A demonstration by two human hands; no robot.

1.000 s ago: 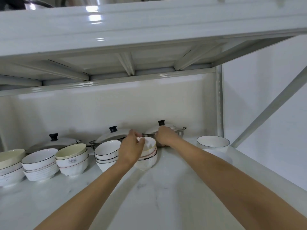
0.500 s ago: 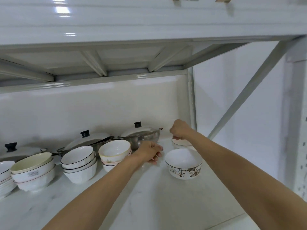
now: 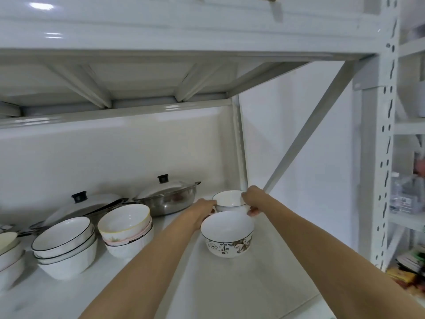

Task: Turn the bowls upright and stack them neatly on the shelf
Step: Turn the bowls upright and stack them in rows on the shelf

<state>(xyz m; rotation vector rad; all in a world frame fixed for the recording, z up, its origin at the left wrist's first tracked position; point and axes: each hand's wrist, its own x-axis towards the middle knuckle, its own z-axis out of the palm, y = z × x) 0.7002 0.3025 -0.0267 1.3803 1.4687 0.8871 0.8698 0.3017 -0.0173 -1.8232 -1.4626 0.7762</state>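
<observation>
A white bowl with a thin dark rim (image 3: 230, 200) stands upright at the back right of the white shelf (image 3: 230, 284). My left hand (image 3: 202, 210) holds its left side and my right hand (image 3: 251, 200) grips its right side. Just in front of it sits an upright white bowl with a dark floral pattern (image 3: 227, 234), not held. To the left stand a stack with a yellow-rimmed bowl on top (image 3: 125, 229) and a stack of black-rimmed bowls (image 3: 64, 245), all upright.
Two lidded steel pans (image 3: 167, 194) (image 3: 92, 206) sit along the back wall. More bowls (image 3: 9, 252) show at the left edge. A diagonal brace (image 3: 305, 125) and a perforated post (image 3: 386, 134) bound the right side; another shelf lies low overhead.
The view swung right. My left hand left the middle stack and came to the dark-rimmed bowl at the back right. Both hands now hold that bowl behind the floral one.
</observation>
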